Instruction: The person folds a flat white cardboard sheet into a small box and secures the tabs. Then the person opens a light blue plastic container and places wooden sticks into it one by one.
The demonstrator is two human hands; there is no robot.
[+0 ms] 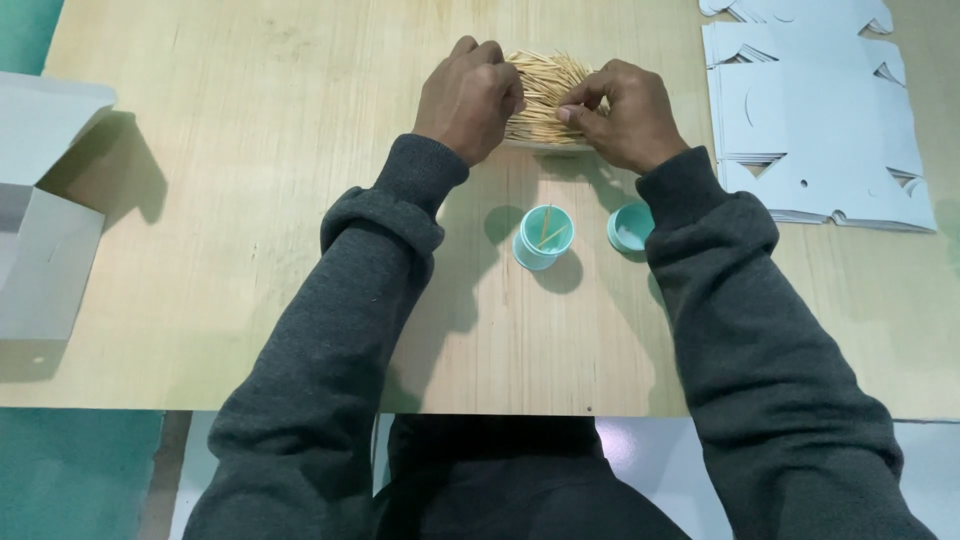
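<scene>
Head view: two hands, left hand (468, 95) and right hand (622, 112), grip one toothpick pile (543, 88).

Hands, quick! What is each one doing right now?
Left hand: curled over the pile of toothpicks, gripping some.
Right hand: fingers pinched on toothpicks at the pile's other side.

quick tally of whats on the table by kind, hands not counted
teal cup with a few sticks inside: 1
teal lid: 1
heap of toothpicks, both hands on it: 1
stack of flat white card blanks: 1
open white box at the table's left edge: 1
total: 5
</scene>
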